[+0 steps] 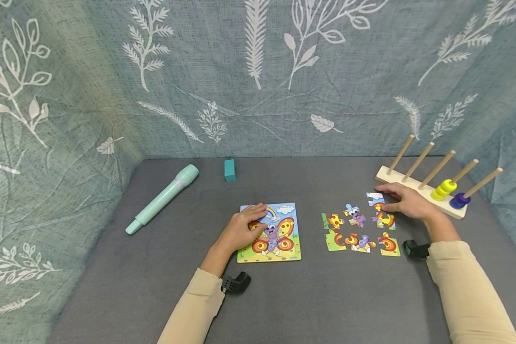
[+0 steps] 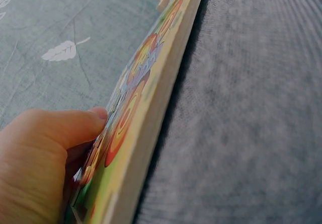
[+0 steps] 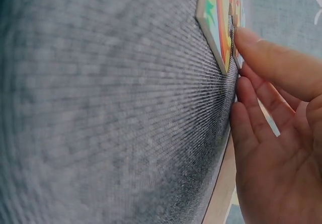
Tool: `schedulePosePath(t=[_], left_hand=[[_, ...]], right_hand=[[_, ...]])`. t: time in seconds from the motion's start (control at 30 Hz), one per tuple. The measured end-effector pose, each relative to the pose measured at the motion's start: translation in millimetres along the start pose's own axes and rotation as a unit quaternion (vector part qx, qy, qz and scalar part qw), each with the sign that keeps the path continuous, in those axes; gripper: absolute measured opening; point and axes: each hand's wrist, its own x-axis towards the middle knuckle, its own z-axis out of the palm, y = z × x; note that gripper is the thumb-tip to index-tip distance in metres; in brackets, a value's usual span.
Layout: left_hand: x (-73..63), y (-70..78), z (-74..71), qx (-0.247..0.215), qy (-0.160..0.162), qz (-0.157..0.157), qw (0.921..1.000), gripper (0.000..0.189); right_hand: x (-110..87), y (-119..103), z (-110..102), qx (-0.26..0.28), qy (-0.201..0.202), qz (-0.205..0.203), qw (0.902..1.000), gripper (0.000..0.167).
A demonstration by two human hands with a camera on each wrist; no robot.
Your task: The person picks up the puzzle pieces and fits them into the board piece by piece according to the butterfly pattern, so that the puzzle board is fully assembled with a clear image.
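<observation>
Head view: right hand (image 1: 408, 201) is way nearer the sky-topped puzzle piece (image 1: 376, 197), which lies just left of its parted thumb and fingers, can't tell if pinched, left hand (image 1: 240, 228) resting loosely on the butterfly puzzle board (image 1: 276, 239)

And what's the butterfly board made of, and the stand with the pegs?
The butterfly board seems wood or pressed board: its side edge is pale and dull, its printed top smooth. The stand looks like bare wood: pale, tan, matt and unpainted.

Puzzle board (image 1: 279, 241) left of puzzle pieces (image 1: 362, 243) and peg rack (image 1: 426, 192)
</observation>
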Motion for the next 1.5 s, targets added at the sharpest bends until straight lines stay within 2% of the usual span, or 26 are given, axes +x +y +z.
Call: schedulePosePath(t=[0.23, 0.5, 0.8, 1.13, 1.5], left_hand=[[-0.7, -0.4, 0.7, 0.003, 0.003, 0.0, 1.0, 0.04], [-0.8, -1.3, 2.0, 0.006, -0.002, -0.002, 1.0, 0.04], [-1.2, -1.7, 2.3, 0.005, 0.001, 0.009, 0.9999, 0.04], [-1.5, -1.0, 0.7, 0.004, 0.009, 0.017, 0.9998, 0.041], [1.0, 0.2, 1.3, 0.013, 0.007, 0.006, 0.9999, 0.04]], right_hand=[[2.1, 1, 4, -0.026, 0.022, -0.018, 0.9993, 0.046], [1.7, 2, 6, -0.03, 0.045, -0.02, 0.9983, 0.035], [-0.8, -5, 4, -0.036, 0.041, 0.011, 0.9984, 0.043], [-5.0, -24, 1, -0.011, 0.05, 0.019, 0.9985, 0.047], [-4.5, -48, 11, 0.037, 0.065, -0.061, 0.9954, 0.044]])
